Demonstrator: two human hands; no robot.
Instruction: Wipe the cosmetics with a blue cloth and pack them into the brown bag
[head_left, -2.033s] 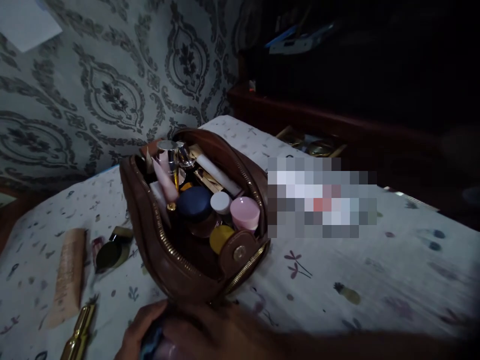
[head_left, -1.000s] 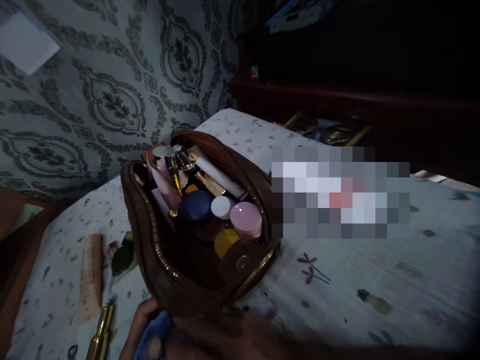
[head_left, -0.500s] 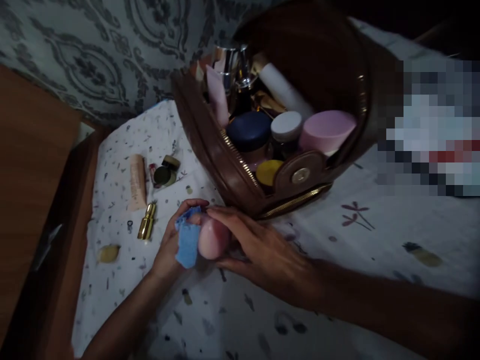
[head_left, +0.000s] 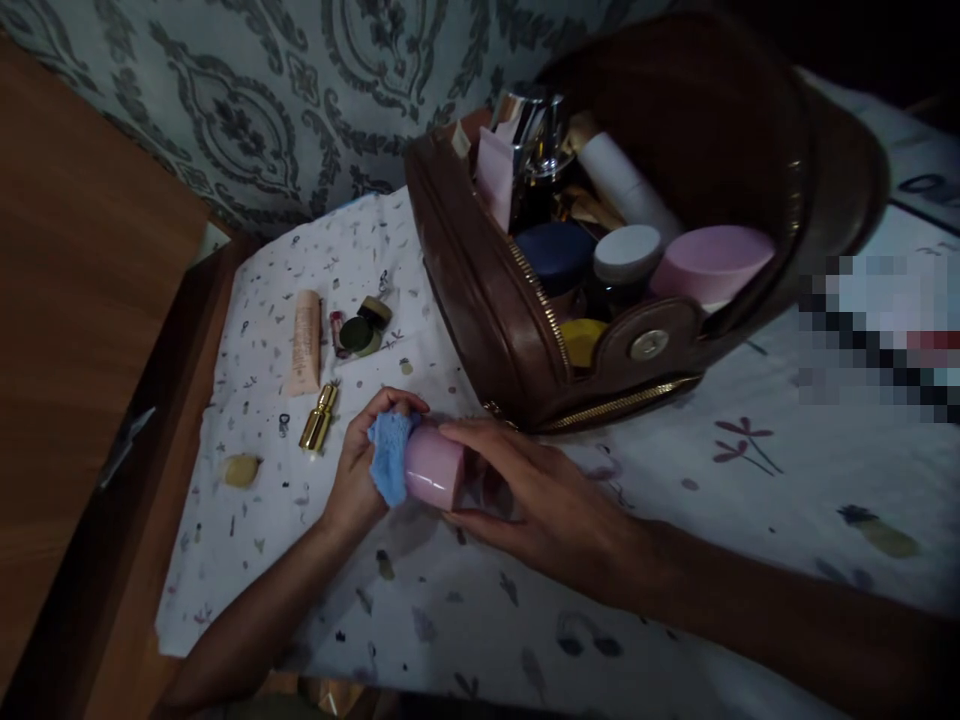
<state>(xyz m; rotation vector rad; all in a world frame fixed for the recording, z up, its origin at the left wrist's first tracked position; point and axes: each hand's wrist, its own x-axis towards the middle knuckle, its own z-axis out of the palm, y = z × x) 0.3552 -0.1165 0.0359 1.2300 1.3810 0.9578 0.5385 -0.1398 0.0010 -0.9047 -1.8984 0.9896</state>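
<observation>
My left hand (head_left: 364,455) is closed round a blue cloth (head_left: 390,457), which it presses against one end of a pink cosmetic container (head_left: 435,465). From the other side, my right hand (head_left: 517,480) grips the container between thumb and fingers. The container lies on its side in the air above the patterned white cloth. Just beyond my hands stands a brown leather cosmetic bag (head_left: 487,270), unzipped with its lid up. Inside it are a dark blue lid (head_left: 553,252), a white-lidded jar (head_left: 628,250), a pink-lidded jar (head_left: 712,258) and a yellow lid (head_left: 583,342).
To the left on the white cloth lie a peach tube (head_left: 304,340), small dark-lidded jars (head_left: 361,336), a gold bottle (head_left: 319,418) and a yellowish item (head_left: 241,470). A wooden panel (head_left: 82,250) stands at the left, and patterned wallpaper (head_left: 300,90) is behind.
The pink container has turned in my hands, so its smooth side now shows. My view has shifted, putting the bag and the small items farther right.
</observation>
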